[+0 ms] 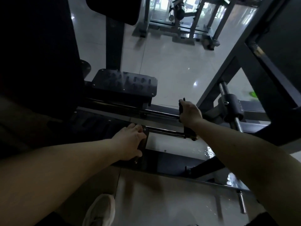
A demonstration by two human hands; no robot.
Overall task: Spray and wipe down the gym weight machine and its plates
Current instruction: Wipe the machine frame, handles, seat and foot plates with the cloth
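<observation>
the job looks to be in its spraying stage, not near done. a faint haze hangs over the slotted footplate (125,84) of the weight machine (162,159), and wet droplets (209,152) glisten on the low frame member near the right forearm, so some parts appear to have been wetted. no cloth shows anywhere, and nothing looks wiped dry, so i judge the wiping is all to come. no weight plates can be made out in the dim light; only a loading sleeve (232,110) with its collar shows at the right, apparently bare. the machine fills the middle of the view, low on the tiled floor (171,66), right in front of the person, whose shoe (99,211) shows at the bottom edge.

both arms reach forward and down. the left hand (130,142) lies over the end bracket (144,144) where the chrome guide rods (162,132) meet it, fingers curled over its top edge and thumb hooked below, gripping it as if to brace. the right hand (189,114), further out and just above the rods, is closed around a dark object (181,105) whose tip sticks up past the knuckles, facing the footplate. it is probably the spray bottle, though it is too dark to tell for sure.
</observation>
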